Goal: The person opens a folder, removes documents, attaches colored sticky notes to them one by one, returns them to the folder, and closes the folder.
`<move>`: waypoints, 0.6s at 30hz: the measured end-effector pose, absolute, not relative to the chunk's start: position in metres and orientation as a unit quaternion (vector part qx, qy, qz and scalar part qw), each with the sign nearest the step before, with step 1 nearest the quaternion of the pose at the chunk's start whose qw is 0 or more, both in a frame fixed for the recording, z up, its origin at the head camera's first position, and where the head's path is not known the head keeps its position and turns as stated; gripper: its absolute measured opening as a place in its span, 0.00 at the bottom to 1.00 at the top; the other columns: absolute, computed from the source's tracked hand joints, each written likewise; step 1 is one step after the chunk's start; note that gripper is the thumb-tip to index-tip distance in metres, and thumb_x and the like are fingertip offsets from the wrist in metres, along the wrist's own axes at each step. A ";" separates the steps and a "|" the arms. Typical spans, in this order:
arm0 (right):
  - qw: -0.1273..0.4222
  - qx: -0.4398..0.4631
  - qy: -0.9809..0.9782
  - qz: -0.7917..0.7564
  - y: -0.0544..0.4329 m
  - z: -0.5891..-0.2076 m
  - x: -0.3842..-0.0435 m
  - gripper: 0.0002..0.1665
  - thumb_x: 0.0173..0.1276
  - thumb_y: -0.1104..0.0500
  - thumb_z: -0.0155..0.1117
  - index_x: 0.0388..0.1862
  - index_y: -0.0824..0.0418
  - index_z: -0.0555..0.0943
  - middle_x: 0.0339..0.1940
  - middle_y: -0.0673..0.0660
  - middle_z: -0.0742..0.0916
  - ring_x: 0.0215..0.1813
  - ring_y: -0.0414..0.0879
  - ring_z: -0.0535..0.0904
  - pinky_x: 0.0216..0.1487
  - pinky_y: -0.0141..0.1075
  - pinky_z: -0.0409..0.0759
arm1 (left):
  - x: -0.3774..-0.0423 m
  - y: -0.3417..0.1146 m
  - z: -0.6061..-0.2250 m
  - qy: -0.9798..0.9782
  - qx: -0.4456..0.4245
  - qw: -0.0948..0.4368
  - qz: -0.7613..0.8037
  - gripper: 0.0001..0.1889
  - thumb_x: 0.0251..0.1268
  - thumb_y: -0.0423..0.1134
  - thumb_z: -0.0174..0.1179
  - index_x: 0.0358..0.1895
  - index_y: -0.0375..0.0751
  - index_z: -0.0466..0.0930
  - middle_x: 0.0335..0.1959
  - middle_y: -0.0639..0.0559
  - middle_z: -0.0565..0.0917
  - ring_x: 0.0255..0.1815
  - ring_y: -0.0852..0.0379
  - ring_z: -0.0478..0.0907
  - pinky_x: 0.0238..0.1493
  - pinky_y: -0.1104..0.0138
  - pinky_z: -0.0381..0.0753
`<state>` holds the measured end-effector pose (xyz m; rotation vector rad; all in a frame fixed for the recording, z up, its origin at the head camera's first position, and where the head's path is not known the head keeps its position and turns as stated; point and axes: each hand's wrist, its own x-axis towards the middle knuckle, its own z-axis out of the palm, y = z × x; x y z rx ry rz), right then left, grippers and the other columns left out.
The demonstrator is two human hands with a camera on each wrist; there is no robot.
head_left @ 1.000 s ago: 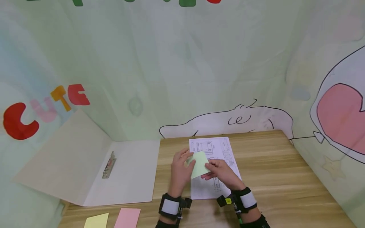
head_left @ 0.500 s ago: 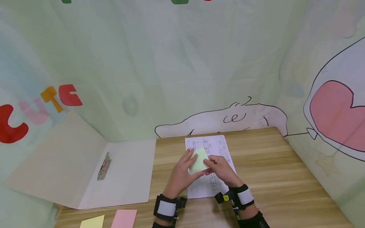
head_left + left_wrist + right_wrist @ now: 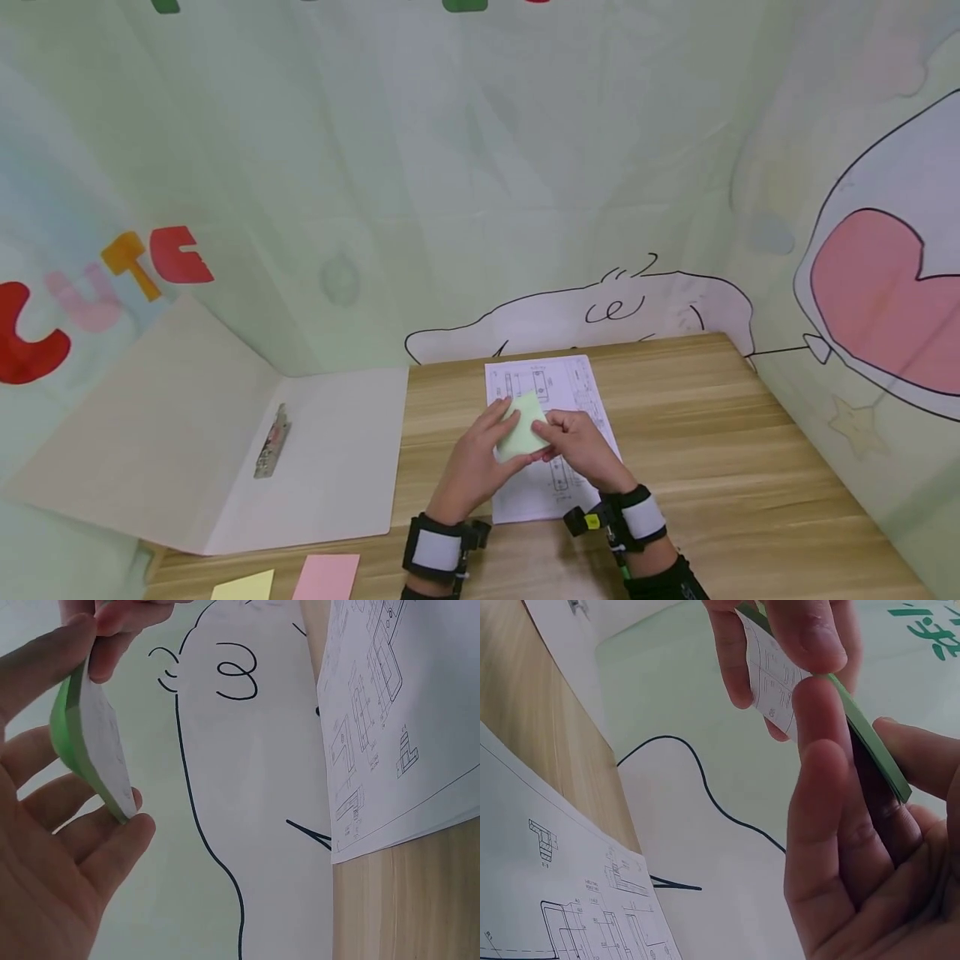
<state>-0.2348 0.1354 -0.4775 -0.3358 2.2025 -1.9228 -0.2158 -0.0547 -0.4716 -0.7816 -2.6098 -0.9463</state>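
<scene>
A light green sticky note pad (image 3: 523,427) is held in the air above the printed technical drawing (image 3: 581,392). My left hand (image 3: 478,458) holds it from the left, with the thumb along its near edge and fingers at its far left edge. My right hand (image 3: 583,446) pinches its right side, thumb on the green face. In the left wrist view the pad (image 3: 97,742) appears nearly edge-on, its green top sheets bulging away from a white printed backing. In the right wrist view my right fingers (image 3: 825,780) are curled beneath the pad (image 3: 877,750).
To the left, a white folder (image 3: 337,458) lies spread, its cover leaning on the wall and a metal clip (image 3: 272,442) inside. A pink note pad (image 3: 326,577) and a yellow one (image 3: 243,586) lie at the front left. Bare wooden table (image 3: 712,467) extends rightward.
My left thumb has moved from the pad's face down to its near edge, closer to the right fingers. The pad has turned slightly. The head view has shifted a little.
</scene>
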 end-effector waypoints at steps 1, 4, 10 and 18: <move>0.098 -0.111 0.746 -0.649 0.136 -0.478 -0.235 0.19 0.70 0.52 0.57 0.30 0.68 0.79 0.24 0.58 0.86 0.30 0.48 0.83 0.33 0.38 0.80 | -0.216 -0.055 -0.471 -0.897 -0.270 0.126 -0.327 0.33 0.53 0.47 0.69 0.61 0.36 0.73 0.69 0.45 0.65 0.69 0.49 0.61 0.61 0.60 0.67; 0.089 -0.096 0.754 -0.644 0.135 -0.478 -0.235 0.20 0.69 0.50 0.59 0.29 0.68 0.80 0.22 0.57 0.86 0.28 0.47 0.83 0.32 0.39 0.79 | -0.215 -0.055 -0.471 -0.895 -0.274 0.117 -0.333 0.32 0.55 0.46 0.68 0.62 0.36 0.73 0.69 0.44 0.65 0.69 0.49 0.62 0.61 0.60 0.67; 0.058 -0.060 0.768 -0.635 0.134 -0.479 -0.235 0.23 0.63 0.46 0.65 0.23 0.65 0.80 0.17 0.54 0.84 0.21 0.44 0.79 0.26 0.37 0.77 | -0.216 -0.053 -0.473 -0.890 -0.284 0.097 -0.344 0.29 0.60 0.46 0.64 0.63 0.38 0.72 0.67 0.44 0.68 0.67 0.50 0.64 0.60 0.58 0.68; 0.064 -0.090 0.765 -0.635 0.143 -0.480 -0.236 0.22 0.65 0.50 0.64 0.21 0.66 0.75 0.18 0.52 0.81 0.20 0.44 0.79 0.25 0.35 0.78 | -0.221 -0.050 -0.475 -0.885 -0.254 0.105 -0.377 0.21 0.65 0.39 0.60 0.61 0.40 0.75 0.57 0.48 0.78 0.53 0.56 0.77 0.47 0.62 0.77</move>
